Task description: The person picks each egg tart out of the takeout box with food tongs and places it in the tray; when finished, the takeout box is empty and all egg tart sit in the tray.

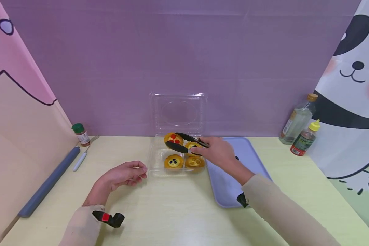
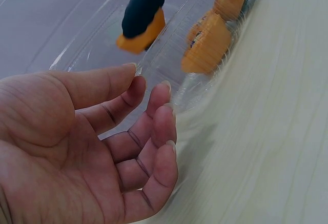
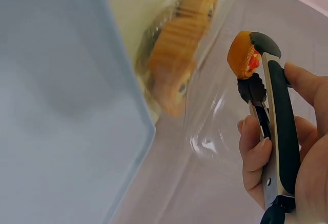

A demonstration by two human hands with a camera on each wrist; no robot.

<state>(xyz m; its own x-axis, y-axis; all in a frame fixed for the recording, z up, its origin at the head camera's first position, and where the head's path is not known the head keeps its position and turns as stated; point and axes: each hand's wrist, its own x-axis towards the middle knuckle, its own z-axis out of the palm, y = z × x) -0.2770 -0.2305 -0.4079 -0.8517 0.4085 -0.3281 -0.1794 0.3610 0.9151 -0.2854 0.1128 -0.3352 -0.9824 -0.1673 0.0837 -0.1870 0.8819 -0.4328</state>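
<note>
My right hand [image 1: 219,152] grips black-tipped tongs [image 3: 283,126]. Between the tong tips, a small round tart [image 3: 240,55] with red pieces on top is held above the clear plastic container [image 1: 155,160]. Inside that container sit several more tarts: one with dark berries [image 1: 173,161] at the front, a plain yellowish one [image 1: 195,162] at front right, and another [image 1: 191,146] behind it, partly covered by the tongs. Thumb and forefinger of my left hand [image 1: 127,174] pinch the container's edge at its front left, the other fingers loosely bent.
The container's clear lid [image 1: 178,112] stands raised against the purple backdrop. A lilac tray [image 1: 219,191] lies to the right, under my right forearm. Two bottles [image 1: 298,121] [image 1: 305,138] stand far right. At left are a green-capped jar [image 1: 81,135], a white-handled utensil [image 1: 79,162] and a blue-grey roll [image 1: 50,182].
</note>
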